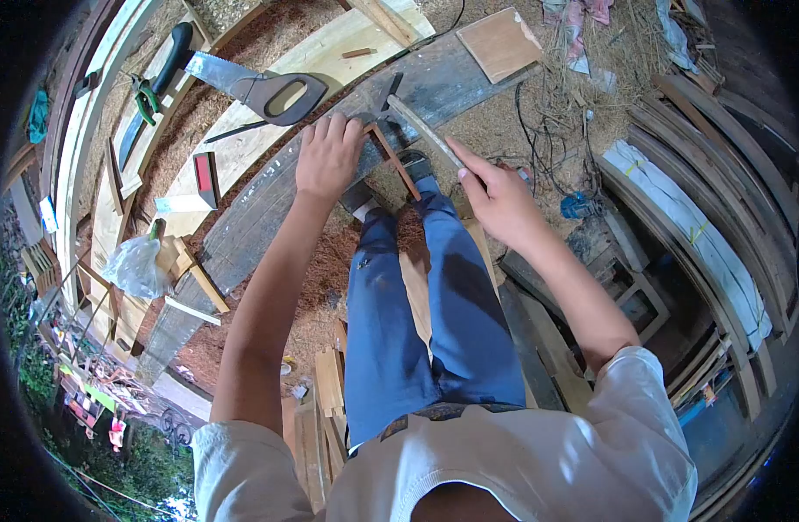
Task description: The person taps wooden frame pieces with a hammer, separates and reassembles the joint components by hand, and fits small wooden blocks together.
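My right hand [495, 193] is wrapped round the wooden handle of a hammer [425, 130], whose dark head is over the grey plank [269, 187]. On that plank, left of the hammer, my left hand [330, 157] rests with its fingers bent and pressed together. A thin reddish-brown wood strip [391, 159] runs from beside its fingertips down towards my feet. Whatever the left fingers hold is hidden beneath them. A handsaw [282, 97] lies beyond the left hand on a pale board.
A red-and-black box [205, 178], green-handled pliers [145, 99] and a plastic bag [138, 265] are at the left. A square wood piece [499, 45] lies at the top. A blue power tool [580, 206] and stacked curved boards [721, 217] stand at the right.
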Tool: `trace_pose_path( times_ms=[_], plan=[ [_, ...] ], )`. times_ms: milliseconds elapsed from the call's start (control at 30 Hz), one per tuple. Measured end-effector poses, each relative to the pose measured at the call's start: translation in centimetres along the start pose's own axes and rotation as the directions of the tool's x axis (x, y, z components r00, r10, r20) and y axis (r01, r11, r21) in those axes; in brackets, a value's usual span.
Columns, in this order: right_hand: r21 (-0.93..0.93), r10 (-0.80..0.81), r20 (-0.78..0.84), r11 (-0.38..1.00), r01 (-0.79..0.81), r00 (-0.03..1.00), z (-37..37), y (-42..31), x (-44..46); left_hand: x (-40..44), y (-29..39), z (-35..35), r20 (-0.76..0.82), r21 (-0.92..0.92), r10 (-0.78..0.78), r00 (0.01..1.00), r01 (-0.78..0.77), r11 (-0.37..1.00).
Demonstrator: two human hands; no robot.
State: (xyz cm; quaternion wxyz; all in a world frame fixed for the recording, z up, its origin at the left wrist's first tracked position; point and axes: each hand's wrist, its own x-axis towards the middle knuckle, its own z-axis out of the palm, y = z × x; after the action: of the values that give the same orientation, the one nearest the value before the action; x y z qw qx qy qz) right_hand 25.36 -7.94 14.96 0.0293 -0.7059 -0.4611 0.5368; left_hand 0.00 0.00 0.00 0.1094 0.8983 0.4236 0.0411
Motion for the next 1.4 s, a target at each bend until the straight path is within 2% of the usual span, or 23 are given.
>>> trace_pose_path(
  times_ms=[67, 167, 267, 367, 467, 567, 733, 900, 1133, 1233, 1400],
  plan=[
    [-0.079, 0.151, 0.141, 0.987, -0.141, 0.978, -1.3, -1.4, 0.0, -0.2, 0.4, -0.2, 0.003, 0.003, -0.005, 1.000, 0.005, 1.000],
    [-0.087, -0.116, -0.051, 0.990, 0.112, 0.992, -1.0, 0.3, 1.5, 0.3, -0.2, -0.1, 0.012, -0.005, 0.002, 1.000, -0.002, 1.000],
    [-0.104, 0.025, 0.019, 0.994, -0.023, 1.000, -2.2, -2.5, 1.0, 0.1, -0.3, -0.5, 0.000, -0.026, 0.027, 1.000, -0.027, 0.999],
    [-0.174, -0.138, 0.025, 0.975, 0.140, 0.990, -2.2, -1.0, 1.7, -0.1, -0.3, -0.2, -0.024, -0.014, 0.033, 0.999, -0.034, 0.999],
    [-0.136, -0.251, -0.073, 0.961, 0.239, 0.965, -3.1, -1.6, 1.9, -0.1, -0.4, -0.2, -0.015, -0.010, 0.038, 0.999, -0.038, 0.999],
    [-0.241, -0.076, 0.050, 0.967, 0.086, 0.996, -4.4, -4.4, 1.8, -0.1, -0.3, -0.4, 0.071, 0.019, 0.020, 0.997, -0.021, 1.000],
    [-0.254, 0.013, 0.110, 0.967, 0.016, 0.994, -5.3, -5.5, 2.1, -0.2, -0.3, -0.4, 0.051, 0.009, 0.025, 0.998, -0.026, 1.000],
    [-0.281, -0.027, 0.135, 0.957, 0.065, 0.990, -5.3, -5.5, 2.0, -0.2, -0.3, -0.5, 0.041, 0.022, 0.034, 0.999, -0.035, 0.999],
    [-0.242, -0.013, 0.105, 0.970, 0.039, 0.994, -5.0, -5.7, 1.5, -0.3, -0.3, -0.3, 0.024, 0.042, 0.039, 0.999, -0.040, 0.998],
    [-0.250, -0.084, 0.072, 0.963, 0.100, 0.994, -4.7, -5.0, 1.6, -0.3, -0.3, -0.3, 0.020, 0.030, 0.036, 0.999, -0.036, 0.999],
    [-0.231, -0.088, 0.066, 0.968, 0.101, 0.994, -4.2, -4.1, 1.5, -0.3, -0.4, 0.2, 0.030, 0.025, 0.030, 0.999, -0.030, 0.999]
  ],
)
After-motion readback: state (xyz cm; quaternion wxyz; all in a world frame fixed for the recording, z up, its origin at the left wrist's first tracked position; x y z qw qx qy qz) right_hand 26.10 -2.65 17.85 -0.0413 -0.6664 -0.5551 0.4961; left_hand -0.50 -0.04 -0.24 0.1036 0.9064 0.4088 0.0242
